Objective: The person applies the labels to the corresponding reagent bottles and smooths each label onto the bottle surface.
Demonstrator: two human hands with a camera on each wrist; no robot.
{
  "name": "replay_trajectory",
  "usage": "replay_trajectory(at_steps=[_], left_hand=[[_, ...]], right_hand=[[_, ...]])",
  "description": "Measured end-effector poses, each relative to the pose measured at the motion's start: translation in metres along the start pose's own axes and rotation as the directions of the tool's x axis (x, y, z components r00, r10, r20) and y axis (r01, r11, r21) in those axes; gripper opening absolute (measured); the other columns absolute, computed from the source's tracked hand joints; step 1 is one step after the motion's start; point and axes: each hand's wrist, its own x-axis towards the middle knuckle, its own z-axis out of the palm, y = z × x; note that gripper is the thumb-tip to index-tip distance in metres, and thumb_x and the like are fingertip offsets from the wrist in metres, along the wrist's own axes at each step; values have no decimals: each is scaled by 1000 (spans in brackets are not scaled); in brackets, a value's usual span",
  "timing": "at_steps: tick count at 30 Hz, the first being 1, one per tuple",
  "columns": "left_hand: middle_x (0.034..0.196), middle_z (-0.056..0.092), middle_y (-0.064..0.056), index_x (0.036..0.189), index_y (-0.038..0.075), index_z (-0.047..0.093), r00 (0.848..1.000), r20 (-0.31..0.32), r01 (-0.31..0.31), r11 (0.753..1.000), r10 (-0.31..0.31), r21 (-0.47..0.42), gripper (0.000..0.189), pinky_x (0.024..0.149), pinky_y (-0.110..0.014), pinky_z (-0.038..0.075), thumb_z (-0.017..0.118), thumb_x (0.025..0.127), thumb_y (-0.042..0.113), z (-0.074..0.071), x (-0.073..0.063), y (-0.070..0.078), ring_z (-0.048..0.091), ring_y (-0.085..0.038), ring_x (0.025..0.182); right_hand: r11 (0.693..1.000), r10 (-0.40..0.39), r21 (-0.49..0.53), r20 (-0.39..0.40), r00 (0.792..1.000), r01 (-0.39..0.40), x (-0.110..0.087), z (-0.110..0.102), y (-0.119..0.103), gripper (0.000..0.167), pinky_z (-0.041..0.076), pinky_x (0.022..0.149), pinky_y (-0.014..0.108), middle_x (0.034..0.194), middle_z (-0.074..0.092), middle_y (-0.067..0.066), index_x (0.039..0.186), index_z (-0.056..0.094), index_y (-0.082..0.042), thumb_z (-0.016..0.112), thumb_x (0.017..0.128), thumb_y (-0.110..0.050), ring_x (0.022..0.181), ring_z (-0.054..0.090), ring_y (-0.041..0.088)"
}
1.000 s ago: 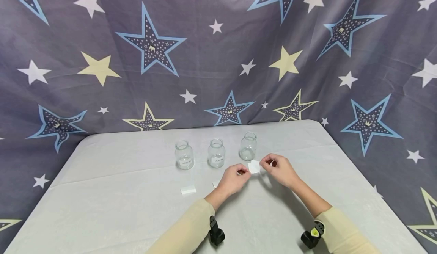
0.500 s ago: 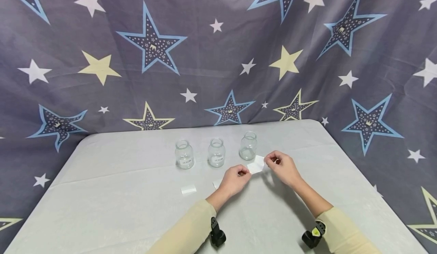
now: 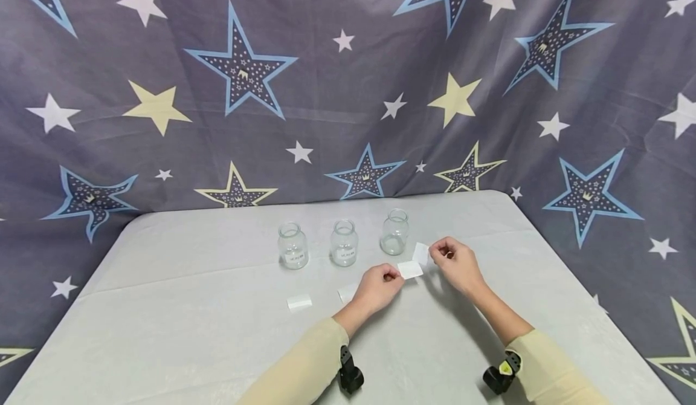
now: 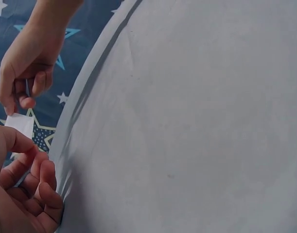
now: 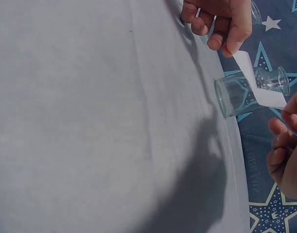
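Between my hands is a white sticker label, parting into two leaves that meet in a V in the right wrist view. My left hand (image 3: 377, 287) pinches the lower leaf (image 3: 410, 269) by its left edge. With thumb and fingertips my right hand (image 3: 457, 266) grips the upper leaf (image 3: 420, 254), raised at an angle. Just behind stands a clear glass jar (image 3: 394, 233) with no label showing. Two more glass jars, one in the middle (image 3: 344, 242) and one at the left (image 3: 292, 245), each bear a small printed label low on the front.
Two white paper pieces lie on the pale-covered table (image 3: 190, 332): one in front of the left jar (image 3: 299, 303), the other (image 3: 348, 293) partly behind my left wrist. A star-patterned curtain (image 3: 348, 90) hangs along the table's back edge.
My right hand has moved up and to the right, drawing one leaf away, so the single white square has spread into two leaves. The left hand has shifted slightly right; the jars stay put.
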Motion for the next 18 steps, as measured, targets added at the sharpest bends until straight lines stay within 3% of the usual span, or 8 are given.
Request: replay_trajectory(at_steps=[5,11,18], left_hand=[[70,62,2,77,9,68,1000,7,0,996,0,92,8,60,-20,41,63,80,15,0,0,1,48,-6,62],[73,67,4,77,13,71,999,32,11,972,-19,236,9,64,-22,44,64,79,18,-3,-2,3,53,-7,66],[71,66,5,73,16,71,997,43,42,953,-57,300,8,60,-23,42,68,77,22,-6,-3,6,52,-7,63]], right_hand=[[1000,16,5,-13,1000,-16,0,0,-2,12,40,66,18,74,59,4,84,65,-5,59,85,-15,68,49,6],[1000,14,7,-18,1000,-13,-2,3,-5,11,40,66,18,73,60,4,84,65,-5,60,84,-14,68,49,7],[1000,15,12,-7,1000,-15,-3,6,-7,10,40,64,18,72,59,4,84,66,-5,61,84,-14,67,49,8]])
